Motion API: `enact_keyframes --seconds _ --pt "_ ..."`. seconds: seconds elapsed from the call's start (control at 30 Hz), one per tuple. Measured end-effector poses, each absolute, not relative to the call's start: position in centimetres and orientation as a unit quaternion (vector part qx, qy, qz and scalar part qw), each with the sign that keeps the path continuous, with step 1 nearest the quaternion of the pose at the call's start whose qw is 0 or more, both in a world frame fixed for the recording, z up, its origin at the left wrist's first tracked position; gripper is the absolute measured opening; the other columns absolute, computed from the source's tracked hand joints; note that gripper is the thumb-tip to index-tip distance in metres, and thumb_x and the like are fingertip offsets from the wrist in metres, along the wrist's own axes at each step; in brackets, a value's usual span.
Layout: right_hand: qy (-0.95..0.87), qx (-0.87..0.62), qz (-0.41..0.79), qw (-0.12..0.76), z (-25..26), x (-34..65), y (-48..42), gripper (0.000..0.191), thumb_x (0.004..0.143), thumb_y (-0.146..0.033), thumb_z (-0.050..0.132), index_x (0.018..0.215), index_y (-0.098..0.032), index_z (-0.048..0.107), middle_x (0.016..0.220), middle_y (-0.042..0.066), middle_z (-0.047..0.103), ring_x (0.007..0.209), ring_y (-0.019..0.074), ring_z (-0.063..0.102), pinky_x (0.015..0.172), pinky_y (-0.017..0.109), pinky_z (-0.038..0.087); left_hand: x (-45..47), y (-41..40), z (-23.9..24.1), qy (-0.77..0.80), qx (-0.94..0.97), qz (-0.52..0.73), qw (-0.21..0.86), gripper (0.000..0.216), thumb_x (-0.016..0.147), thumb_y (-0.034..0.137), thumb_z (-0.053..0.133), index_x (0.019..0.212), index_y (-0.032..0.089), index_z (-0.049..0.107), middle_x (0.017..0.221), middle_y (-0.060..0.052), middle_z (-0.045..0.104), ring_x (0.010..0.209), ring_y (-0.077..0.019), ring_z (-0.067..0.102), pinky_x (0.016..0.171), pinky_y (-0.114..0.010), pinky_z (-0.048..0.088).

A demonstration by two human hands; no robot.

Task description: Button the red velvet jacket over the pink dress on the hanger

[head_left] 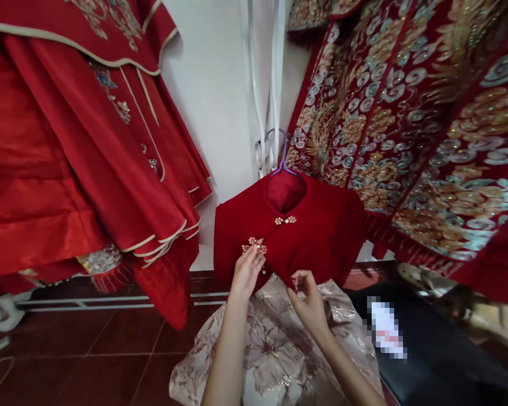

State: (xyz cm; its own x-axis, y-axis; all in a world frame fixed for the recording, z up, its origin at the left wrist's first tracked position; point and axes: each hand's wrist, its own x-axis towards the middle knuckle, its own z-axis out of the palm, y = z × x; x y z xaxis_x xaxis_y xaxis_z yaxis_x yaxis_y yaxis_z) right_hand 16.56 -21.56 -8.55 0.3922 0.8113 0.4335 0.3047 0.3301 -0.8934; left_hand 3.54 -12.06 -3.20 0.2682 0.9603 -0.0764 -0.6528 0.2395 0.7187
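A dark red velvet jacket [322,225] hangs on a purple hanger [283,152], above a pale floral brocade skirt [275,349]. Just under the collar, a jeweled frog clasp [285,220] with pearls joins the front. My left hand [246,273] is closed at the left chest, its fingertips on a gold and pearl jeweled clasp [252,242]. Lower and to the right, my right hand [308,299] pinches a small red and gold beaded piece [294,283] between thumb and index finger, by the jacket's lower edge. The fingers partly cover both pieces.
Red robes with cream piping [110,124] hang at left. A heavily embroidered red garment [406,129] hangs at right. White straps [275,67] drop behind the hanger. A black flat surface [440,344] lies lower right; white shoes [4,313] stand on dark red floor tiles [110,338].
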Motion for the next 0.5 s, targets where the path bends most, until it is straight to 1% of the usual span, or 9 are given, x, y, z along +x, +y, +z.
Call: enact_keyframes --seconds 0.07,0.2,0.3,0.4,0.5 --pt "-0.509 -0.555 0.199 0.627 -8.5 16.1 -22.0 0.021 0.074 -0.015 0.054 0.094 -0.020 0.048 0.081 -0.001 0.049 0.075 0.0143 0.050 0.069 0.026 0.042 3.6 -12.4 -3.0 0.265 0.281 0.538 0.750 0.025 0.077 0.020 0.070 0.101 0.015 0.071 0.095 -0.007 0.072 0.081 -0.0087 0.066 0.083 -0.021 0.050" --pt "-0.510 -0.575 0.189 0.612 -8.0 15.5 -22.8 0.020 0.076 -0.016 0.053 0.095 -0.019 0.050 0.085 0.001 0.052 0.079 0.0154 0.053 0.073 0.027 0.043 4.1 -12.9 -2.6 0.290 0.293 0.562 0.717 0.016 0.074 0.016 0.071 0.089 0.012 0.073 0.095 -0.009 0.073 0.084 -0.0112 0.067 0.087 -0.024 0.049" --pt "-0.533 -0.575 0.169 0.597 -7.3 15.6 -23.8 0.019 0.075 -0.014 0.051 0.094 -0.018 0.052 0.084 0.001 0.053 0.077 0.0151 0.052 0.072 0.027 0.041 5.0 -13.1 -2.6 0.312 0.312 0.589 0.678 0.012 0.071 0.016 0.071 0.082 0.012 0.073 0.091 -0.009 0.073 0.079 -0.0112 0.067 0.082 -0.025 0.050" --pt "-0.551 -0.575 0.156 0.584 -6.7 16.5 -24.6 0.021 0.072 -0.012 0.051 0.092 -0.018 0.050 0.079 -0.001 0.050 0.071 0.0137 0.049 0.068 0.025 0.039 5.9 -13.7 -2.6 0.323 0.333 0.599 0.653 0.015 0.075 0.024 0.068 0.084 0.013 0.072 0.088 -0.007 0.073 0.075 -0.0107 0.066 0.074 -0.022 0.051" --pt "-0.562 -0.571 0.146 0.581 -5.6 17.9 -25.1 0.016 0.070 -0.013 0.054 0.082 -0.020 0.045 0.072 -0.004 0.044 0.065 0.0118 0.044 0.062 0.023 0.035 6.7 -14.4 -1.8 0.346 0.411 0.540 0.647 0.028 0.079 0.038 0.063 0.091 0.014 0.071 0.086 -0.008 0.072 0.071 -0.0119 0.065 0.063 -0.022 0.051"
